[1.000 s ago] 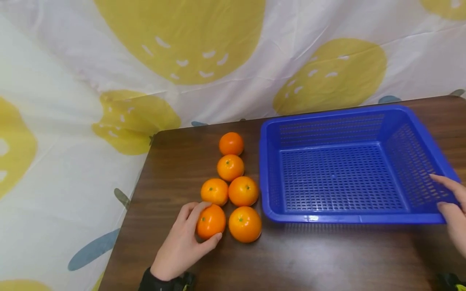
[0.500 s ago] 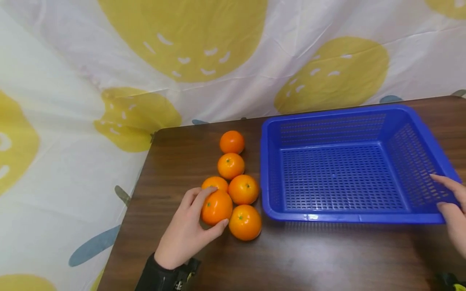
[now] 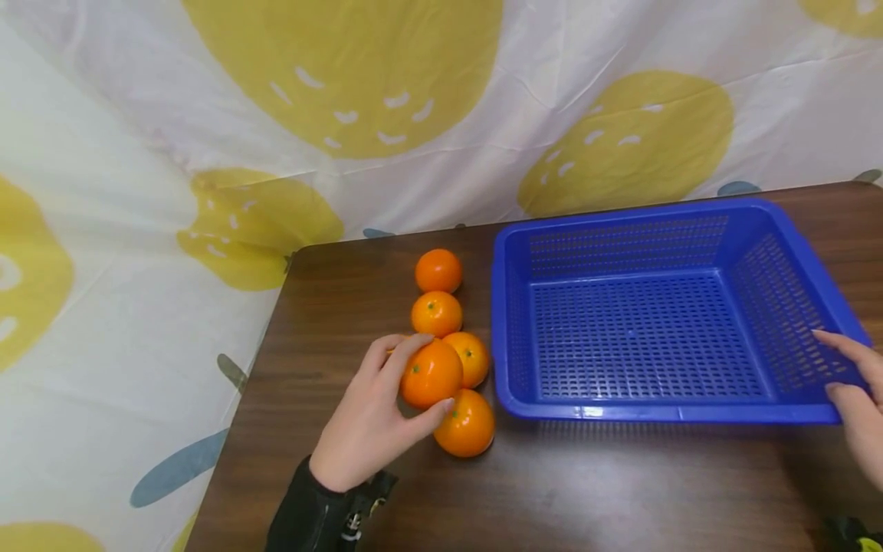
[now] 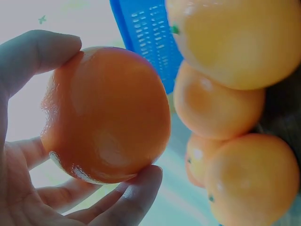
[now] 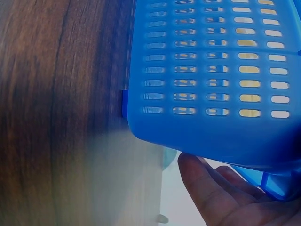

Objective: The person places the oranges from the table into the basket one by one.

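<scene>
My left hand (image 3: 369, 418) holds an orange (image 3: 432, 376) between thumb and fingertips. The left wrist view shows this orange (image 4: 110, 113) apart from several other oranges (image 4: 251, 179). Below it on the table, an orange (image 3: 465, 429) sits nearest the front and another orange (image 3: 474, 356) shows behind. One more in the group is mostly hidden by the left hand and its orange. At the right, my right hand (image 3: 858, 399) grips the side rim of a blue plastic basket (image 3: 621, 414), its fingers (image 5: 202, 188) reaching the wall from outside in the right wrist view.
Two more oranges, one (image 3: 437, 314) in front of the other (image 3: 438, 271), line up toward the table's back edge. The brown wooden table (image 3: 621, 491) meets a cloth (image 3: 428, 184) with yellow fruit prints behind and at the left. Nothing lies in the basket.
The left hand has raised its orange off the table and carried it up and to the right, over the neighbouring oranges. My right hand and the basket have stayed put.
</scene>
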Motion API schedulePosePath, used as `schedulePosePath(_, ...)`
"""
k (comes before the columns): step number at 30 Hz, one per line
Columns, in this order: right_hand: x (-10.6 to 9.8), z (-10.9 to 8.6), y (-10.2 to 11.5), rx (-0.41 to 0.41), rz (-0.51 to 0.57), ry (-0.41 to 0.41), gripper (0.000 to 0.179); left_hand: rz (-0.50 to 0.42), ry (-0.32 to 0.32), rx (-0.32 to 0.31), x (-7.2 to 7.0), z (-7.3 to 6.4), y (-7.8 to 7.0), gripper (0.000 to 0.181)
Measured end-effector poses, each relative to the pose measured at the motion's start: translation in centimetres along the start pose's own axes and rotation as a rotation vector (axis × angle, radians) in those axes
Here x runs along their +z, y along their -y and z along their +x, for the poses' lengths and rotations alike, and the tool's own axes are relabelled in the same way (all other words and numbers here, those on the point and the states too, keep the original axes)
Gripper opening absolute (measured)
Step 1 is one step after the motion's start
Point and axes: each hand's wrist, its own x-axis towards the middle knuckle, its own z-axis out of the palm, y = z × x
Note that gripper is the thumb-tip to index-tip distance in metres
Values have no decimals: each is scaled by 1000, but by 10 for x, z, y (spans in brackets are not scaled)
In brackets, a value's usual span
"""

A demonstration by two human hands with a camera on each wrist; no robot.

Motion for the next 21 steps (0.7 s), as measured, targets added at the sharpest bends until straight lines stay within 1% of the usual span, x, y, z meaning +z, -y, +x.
schedulePosePath(2, -1, -2, 8, 11, -17, 1, 63, -3, 5, 12, 0, 4, -3, 70)
schedulePosePath(4, -2, -3, 11, 17, -21, 1, 63, -10, 8, 21, -1, 7, -6, 70)
schedulePosePath(6, -1, -3, 8, -6, -4, -16, 63, -19, 10, 27, -1, 10, -9, 69)
schedulePosePath(11, 1, -2, 4, -42, 29, -26, 61, -46, 27, 40, 0, 14, -13, 69)
schedulePosePath(18, -1, -2, 6, 2, -20, -7, 65, -65, 65, 67, 2, 25, -19, 66)
schedulePosePath(19, -1, -2, 7, 6, -26, -1, 65, -65, 69, 75, 2, 26, -21, 66)
schedulePosePath(21, 0, -3, 6, -6, -12, -14, 65, -63, 73, 105, 3, 30, -24, 66)
